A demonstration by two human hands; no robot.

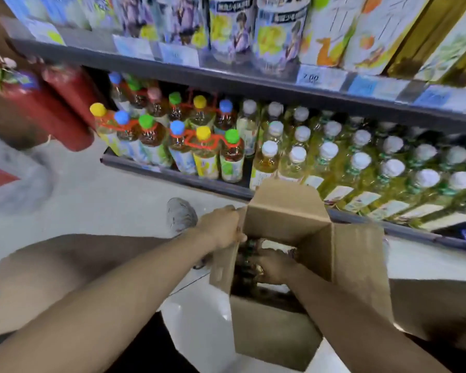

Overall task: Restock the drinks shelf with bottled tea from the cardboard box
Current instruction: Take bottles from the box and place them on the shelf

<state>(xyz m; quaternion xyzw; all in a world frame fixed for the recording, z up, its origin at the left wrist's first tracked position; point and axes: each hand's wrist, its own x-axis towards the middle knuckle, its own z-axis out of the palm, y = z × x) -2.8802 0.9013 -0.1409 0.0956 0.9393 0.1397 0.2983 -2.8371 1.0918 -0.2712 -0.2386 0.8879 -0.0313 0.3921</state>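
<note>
An open cardboard box (288, 222) stands on the floor in front of the low drinks shelf (178, 179). My left hand (221, 230) grips the box's left flap at its top edge. My right hand (273, 266) reaches inside the box, fingers wrapped around bottled tea (246, 253) that is dark and partly hidden. On the shelf stand rows of white-capped yellow tea bottles (331, 157) on the right and bottles with coloured caps (178, 135) on the left.
An upper shelf (253, 79) with tall cartons and price tags overhangs the bottles. Red bottles (54, 109) hang at the far left. A shoe (180, 214) rests on the pale floor beside the box. My knees flank the box on both sides.
</note>
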